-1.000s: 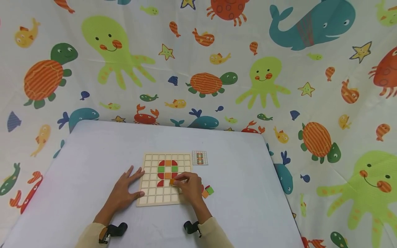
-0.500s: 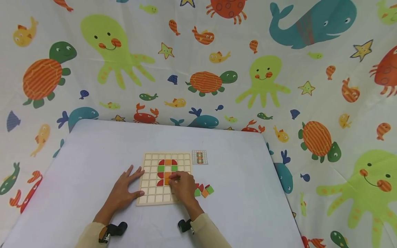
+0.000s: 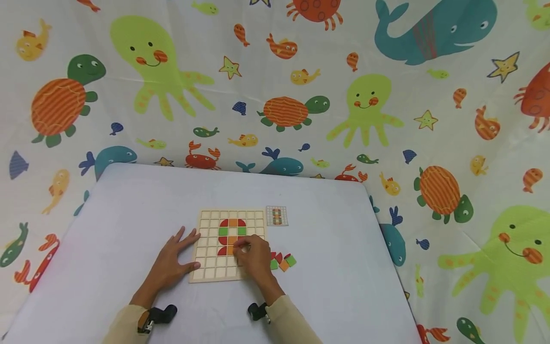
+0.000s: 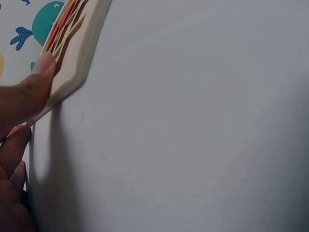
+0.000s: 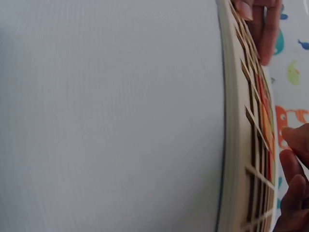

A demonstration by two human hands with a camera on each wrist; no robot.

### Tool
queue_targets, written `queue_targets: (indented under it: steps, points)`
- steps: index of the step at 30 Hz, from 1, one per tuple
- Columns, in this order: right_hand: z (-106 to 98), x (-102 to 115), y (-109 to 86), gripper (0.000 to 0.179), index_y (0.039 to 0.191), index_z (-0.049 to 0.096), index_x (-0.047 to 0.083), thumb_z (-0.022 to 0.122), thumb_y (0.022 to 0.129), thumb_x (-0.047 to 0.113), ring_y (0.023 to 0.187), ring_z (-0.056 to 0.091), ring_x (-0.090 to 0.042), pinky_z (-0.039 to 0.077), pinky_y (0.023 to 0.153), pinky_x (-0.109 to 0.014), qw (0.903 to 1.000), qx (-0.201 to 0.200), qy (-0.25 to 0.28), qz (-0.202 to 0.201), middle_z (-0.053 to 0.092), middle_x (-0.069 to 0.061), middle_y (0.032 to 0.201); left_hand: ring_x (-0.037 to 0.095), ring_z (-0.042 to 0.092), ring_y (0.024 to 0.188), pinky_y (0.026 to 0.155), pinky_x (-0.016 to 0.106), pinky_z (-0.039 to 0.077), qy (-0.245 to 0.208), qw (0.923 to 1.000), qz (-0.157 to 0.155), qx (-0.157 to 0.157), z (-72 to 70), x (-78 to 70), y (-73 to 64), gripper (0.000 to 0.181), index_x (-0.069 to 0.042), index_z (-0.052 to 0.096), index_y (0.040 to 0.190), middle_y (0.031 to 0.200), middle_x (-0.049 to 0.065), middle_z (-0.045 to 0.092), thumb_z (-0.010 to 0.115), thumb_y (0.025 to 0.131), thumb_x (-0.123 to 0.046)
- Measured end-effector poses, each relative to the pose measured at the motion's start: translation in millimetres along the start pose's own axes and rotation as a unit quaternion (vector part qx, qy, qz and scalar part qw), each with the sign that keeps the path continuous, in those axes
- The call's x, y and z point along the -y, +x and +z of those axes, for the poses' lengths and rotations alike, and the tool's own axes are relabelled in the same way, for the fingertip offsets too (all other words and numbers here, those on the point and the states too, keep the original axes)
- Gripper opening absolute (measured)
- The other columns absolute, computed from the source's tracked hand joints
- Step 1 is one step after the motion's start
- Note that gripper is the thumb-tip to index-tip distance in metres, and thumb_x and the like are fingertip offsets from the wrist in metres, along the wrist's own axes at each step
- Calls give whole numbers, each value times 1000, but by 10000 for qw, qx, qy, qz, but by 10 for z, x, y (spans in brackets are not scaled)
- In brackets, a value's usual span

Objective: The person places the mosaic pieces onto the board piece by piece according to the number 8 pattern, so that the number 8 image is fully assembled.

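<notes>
The left hand (image 3: 168, 262) lies spread against the left edge of the wooden board (image 3: 220, 272); the right hand (image 3: 256, 258), fingers curled, is at the orange tile (image 3: 230, 250) on the grid, beside a red piece (image 3: 222, 251). Whether it pinches, I can't tell. The tile looks light, stiff, probably best held by opposite edges.

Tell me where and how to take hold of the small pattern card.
Pinch the pattern card at its right edge, coming from the person's right. It lies flat, so lifting that edge with a fingertip first would probably help. Its left edge sits close to the wooden grid board, while its right faces bare table.
</notes>
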State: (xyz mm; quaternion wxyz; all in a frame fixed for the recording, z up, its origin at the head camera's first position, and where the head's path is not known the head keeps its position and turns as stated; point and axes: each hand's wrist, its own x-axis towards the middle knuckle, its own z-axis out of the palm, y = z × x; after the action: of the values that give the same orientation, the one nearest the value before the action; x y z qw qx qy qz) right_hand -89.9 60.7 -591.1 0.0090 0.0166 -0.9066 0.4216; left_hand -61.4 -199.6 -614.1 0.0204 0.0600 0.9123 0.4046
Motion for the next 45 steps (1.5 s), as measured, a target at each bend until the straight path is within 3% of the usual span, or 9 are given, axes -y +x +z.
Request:
queue_targets:
  steps: [9, 17, 24, 36, 40, 45]
  points:
    - [-467, -197, 46, 15, 98, 82, 21, 87, 87, 11, 71, 54, -5, 45, 60, -20, 9995, -81, 281, 94, 75, 6, 89, 61, 16, 158, 123, 82, 17, 32, 9998, -151, 131, 7, 14, 28, 90, -13, 50, 159, 173, 27, 28, 92, 80, -24]
    - [-788, -435, 45, 17, 103, 83, 20, 84, 89, 11, 67, 56, -13, 47, 54, -24, 9973, 230, 2, 704, 75, 2, 103, 61, 20, 157, 122, 82, 19, 68, 10000, 31, -17, 21, 5, 27, 89, -13, 52, 157, 170, 28, 33, 93, 78, -25]
    - [-869, -556, 20, 20, 105, 83, 20, 83, 91, 8, 71, 57, -17, 51, 55, -27, 9919, 526, -343, 1106, 73, -1, 108, 58, 18, 159, 125, 79, 16, -11, 10000, -3, 95, 6, 3, 35, 91, -12, 50, 158, 171, 26, 32, 92, 79, -22]
    - [-836, -565, -17, 19, 90, 78, 21, 93, 81, 13, 84, 57, -13, 48, 70, -28, 9907, 579, -1021, 692, 66, 4, 90, 60, 17, 159, 124, 81, 16, 32, 9998, -113, 151, 13, 14, 39, 91, -13, 49, 159, 172, 27, 28, 92, 79, -23]
    - [-844, -563, -11, 23, 87, 71, 21, 92, 82, 12, 81, 58, -13, 48, 69, -28, 9916, 609, -941, 645, 68, 4, 87, 61, 16, 158, 124, 81, 16, 56, 9996, -190, 186, 9, 13, 43, 91, -14, 49, 160, 173, 27, 26, 92, 80, -23]
    - [-869, -562, -1, 19, 93, 74, 21, 88, 86, 10, 75, 59, -14, 50, 63, -26, 9944, 560, -320, 836, 67, 4, 84, 60, 16, 159, 124, 80, 16, 58, 9997, -134, 178, 17, 28, 43, 91, -13, 49, 159, 172, 28, 27, 91, 79, -22]
